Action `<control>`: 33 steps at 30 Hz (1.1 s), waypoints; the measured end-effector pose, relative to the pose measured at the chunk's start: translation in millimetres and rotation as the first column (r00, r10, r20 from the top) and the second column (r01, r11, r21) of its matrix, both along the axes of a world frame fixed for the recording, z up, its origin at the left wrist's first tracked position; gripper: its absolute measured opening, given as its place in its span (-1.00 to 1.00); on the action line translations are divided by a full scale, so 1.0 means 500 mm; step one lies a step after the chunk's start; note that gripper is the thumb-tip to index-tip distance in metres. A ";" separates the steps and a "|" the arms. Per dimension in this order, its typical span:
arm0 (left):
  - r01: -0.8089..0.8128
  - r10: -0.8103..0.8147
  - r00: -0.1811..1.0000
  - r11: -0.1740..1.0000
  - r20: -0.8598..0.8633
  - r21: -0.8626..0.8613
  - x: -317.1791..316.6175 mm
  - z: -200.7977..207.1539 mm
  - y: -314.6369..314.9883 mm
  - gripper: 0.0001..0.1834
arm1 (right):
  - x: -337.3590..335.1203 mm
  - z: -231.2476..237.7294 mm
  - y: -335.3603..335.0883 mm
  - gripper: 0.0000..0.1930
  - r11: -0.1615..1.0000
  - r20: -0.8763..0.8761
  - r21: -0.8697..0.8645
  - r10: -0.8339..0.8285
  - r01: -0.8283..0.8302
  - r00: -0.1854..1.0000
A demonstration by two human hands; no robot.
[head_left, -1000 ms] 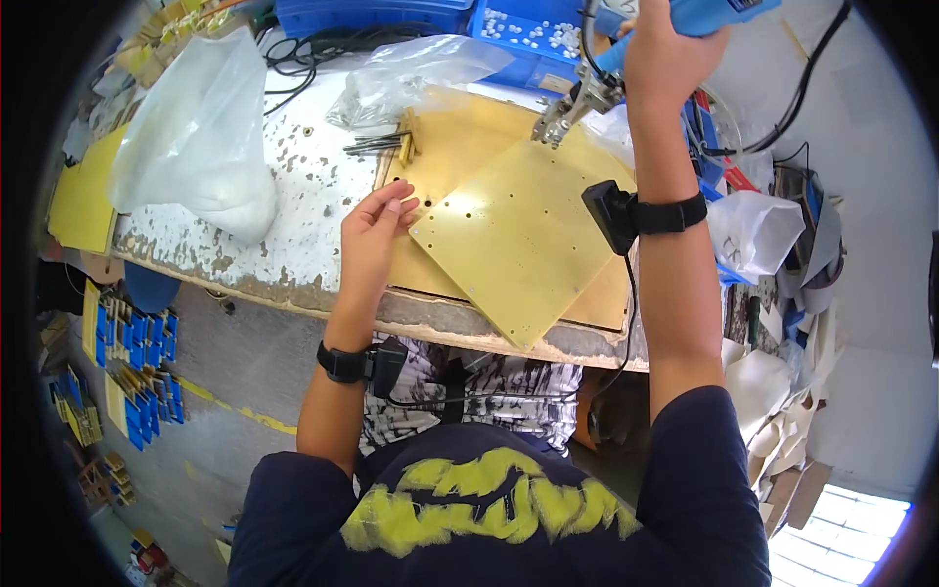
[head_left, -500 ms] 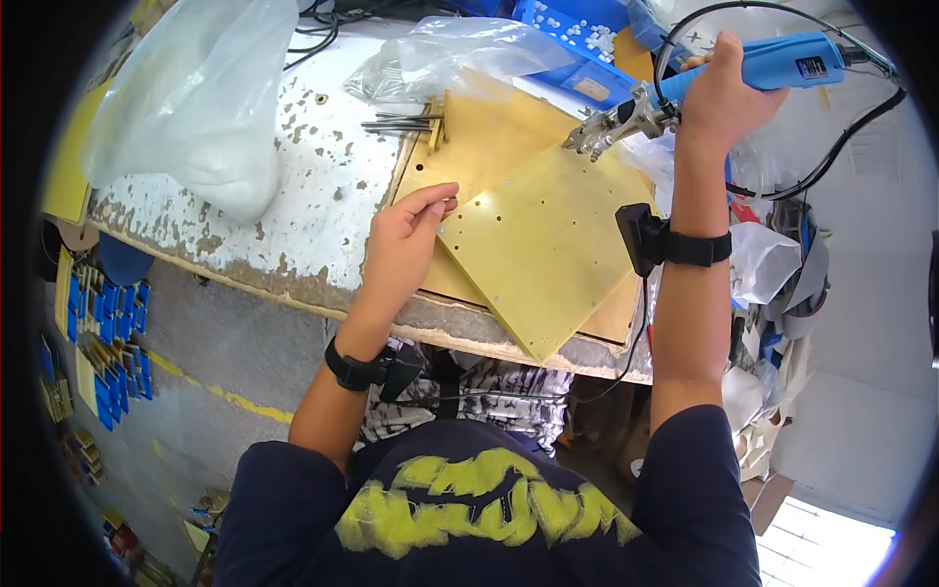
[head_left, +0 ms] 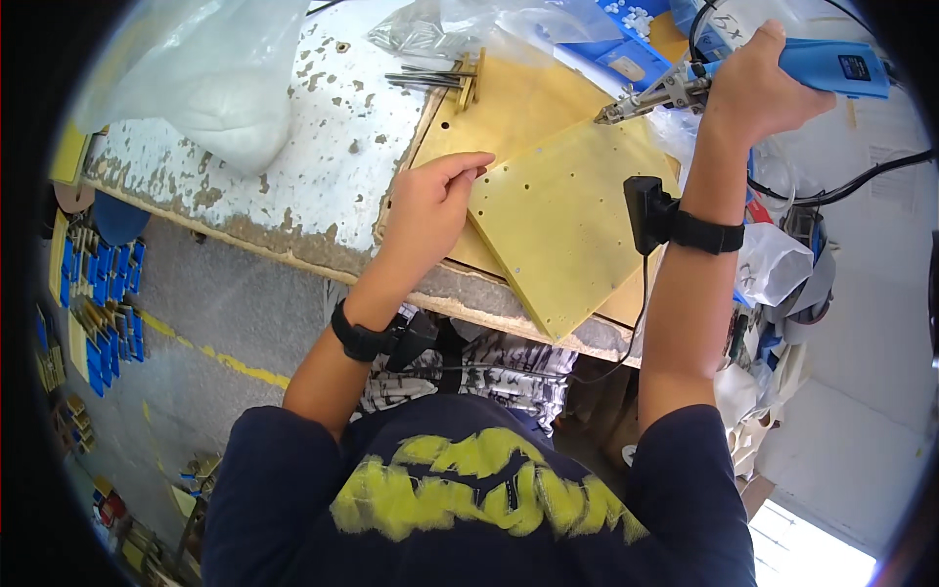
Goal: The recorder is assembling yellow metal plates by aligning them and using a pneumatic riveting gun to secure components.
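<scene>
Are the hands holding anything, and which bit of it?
The right hand holds the tool by its blue body. Whether the left hand, near a corner of the board, holds anything can't be told.

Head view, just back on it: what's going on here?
The person's right hand grips a blue power tool, its metal nose near the far edge of a drilled yellow board. That board lies askew on a larger tan board. The left hand, fingers drawn together, is by its left corner; whether it holds anything is unclear.
</scene>
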State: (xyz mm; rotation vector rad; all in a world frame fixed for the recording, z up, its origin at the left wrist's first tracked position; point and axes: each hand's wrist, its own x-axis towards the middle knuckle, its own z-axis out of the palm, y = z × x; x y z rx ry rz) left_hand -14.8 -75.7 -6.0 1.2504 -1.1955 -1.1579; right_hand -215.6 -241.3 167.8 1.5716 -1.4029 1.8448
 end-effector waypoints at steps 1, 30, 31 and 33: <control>-0.004 0.004 1.000 1.000 0.010 0.004 0.001 0.002 0.000 -0.74 | 0.016 0.001 0.008 -0.42 1.000 0.036 0.021 0.000 0.000 0.999; 0.244 -0.170 0.931 0.948 0.324 -0.206 0.010 0.101 -0.118 -0.76 | -0.002 0.028 0.035 -0.50 0.963 0.263 0.059 0.240 -0.264 0.935; 0.282 -0.181 0.916 0.925 0.357 -0.256 -0.001 0.101 -0.136 -0.76 | -0.004 0.025 0.033 -0.50 0.956 0.255 0.039 0.271 -0.290 0.928; 0.318 -0.176 0.885 0.905 0.431 -0.283 -0.036 0.084 -0.179 -0.75 | -0.003 0.028 0.035 -0.51 0.949 0.248 0.015 0.300 -0.314 0.921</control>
